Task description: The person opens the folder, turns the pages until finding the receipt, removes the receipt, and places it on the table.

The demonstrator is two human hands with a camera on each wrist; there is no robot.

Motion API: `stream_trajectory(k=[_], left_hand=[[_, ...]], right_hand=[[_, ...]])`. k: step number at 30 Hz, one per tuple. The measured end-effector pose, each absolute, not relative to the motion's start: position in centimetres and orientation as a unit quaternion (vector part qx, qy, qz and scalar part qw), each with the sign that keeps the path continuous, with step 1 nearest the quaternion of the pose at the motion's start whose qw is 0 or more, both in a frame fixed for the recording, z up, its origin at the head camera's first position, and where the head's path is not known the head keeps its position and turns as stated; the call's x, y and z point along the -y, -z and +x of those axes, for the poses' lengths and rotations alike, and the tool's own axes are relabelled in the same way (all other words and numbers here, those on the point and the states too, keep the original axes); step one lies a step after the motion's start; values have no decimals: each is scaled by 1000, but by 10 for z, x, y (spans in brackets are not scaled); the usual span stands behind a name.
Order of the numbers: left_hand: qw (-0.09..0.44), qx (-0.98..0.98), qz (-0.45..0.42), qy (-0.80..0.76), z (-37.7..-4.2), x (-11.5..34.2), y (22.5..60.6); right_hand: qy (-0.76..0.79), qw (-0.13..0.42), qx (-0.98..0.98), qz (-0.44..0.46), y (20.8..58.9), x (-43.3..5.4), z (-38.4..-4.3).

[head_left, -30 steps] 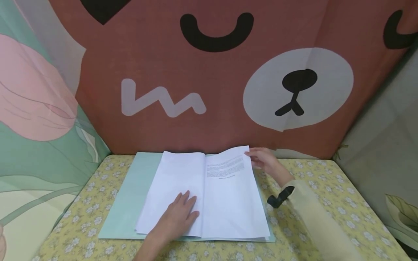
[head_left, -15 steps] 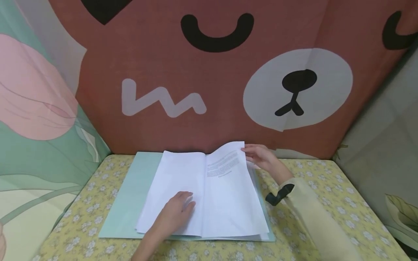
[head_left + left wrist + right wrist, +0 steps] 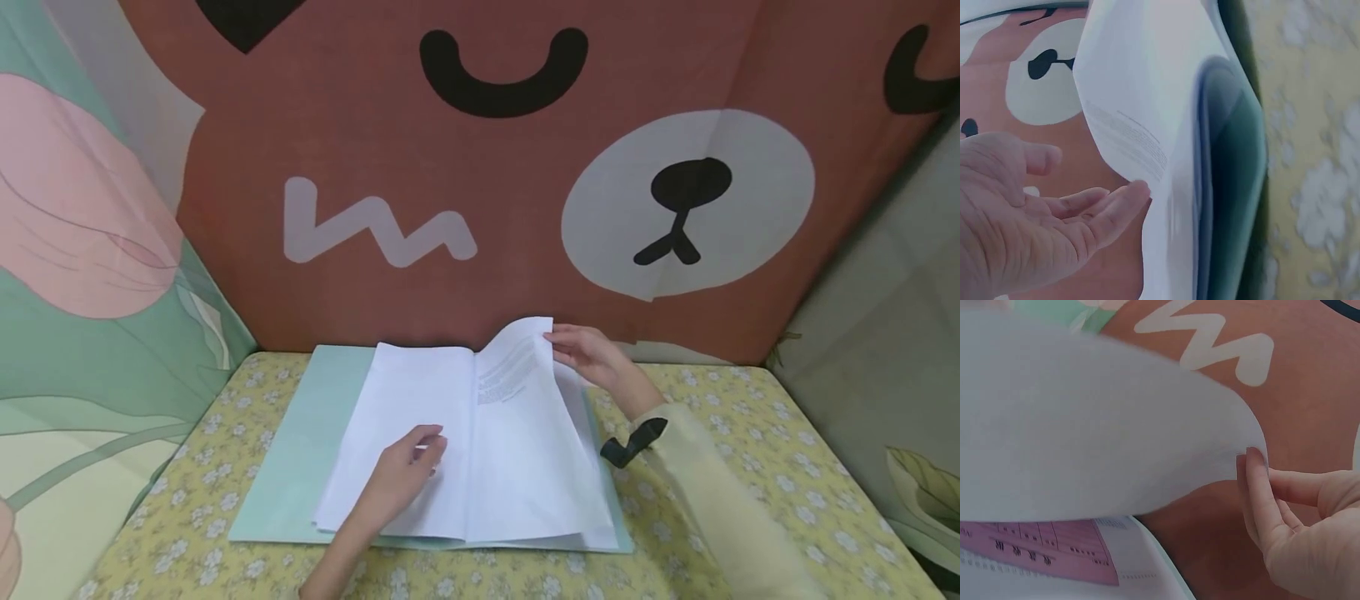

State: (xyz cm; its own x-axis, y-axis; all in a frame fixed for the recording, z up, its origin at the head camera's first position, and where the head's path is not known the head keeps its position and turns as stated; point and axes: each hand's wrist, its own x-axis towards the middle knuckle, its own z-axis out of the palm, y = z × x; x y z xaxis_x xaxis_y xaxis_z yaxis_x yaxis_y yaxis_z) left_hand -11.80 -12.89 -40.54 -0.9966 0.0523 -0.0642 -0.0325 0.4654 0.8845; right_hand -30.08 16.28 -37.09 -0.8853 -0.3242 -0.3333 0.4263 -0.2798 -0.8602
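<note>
A light green folder [image 3: 288,467] lies open on the table with a stack of white pages in it. My right hand [image 3: 596,358] pinches the top right corner of a white page [image 3: 525,475] between thumb and fingers, and that page curves up off the stack. In the right wrist view its blank underside shows, above a sheet with a pink printed block [image 3: 1072,550]. My left hand [image 3: 405,471] is over the blank left page [image 3: 408,392], fingers loosely bent and holding nothing. The left wrist view shows the left fingers [image 3: 1107,219] beside the pages.
The table has a yellow flowered cloth [image 3: 705,408]. Behind it stands a reddish-brown bear-print backdrop [image 3: 517,275], close to the folder's far edge. Patterned cloth [image 3: 82,358] hangs at the left, and a greyish cloth [image 3: 885,333] at the right.
The right hand has drawn the page's corner up and to the left, and the page bends more. The left hand has lifted from the left page, its fingers more bent.
</note>
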Motion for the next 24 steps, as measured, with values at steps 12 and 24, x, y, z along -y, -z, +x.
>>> stream_trajectory(k=[12, 24], left_hand=[[116, -745, -36, -656, -123, 120, 392], [152, -714, -22, -683, -125, 123, 382]], right_hand=[[823, 250, -506, 69, 363, -142, -298], [840, 242, -480, 73, 357, -114, -300]])
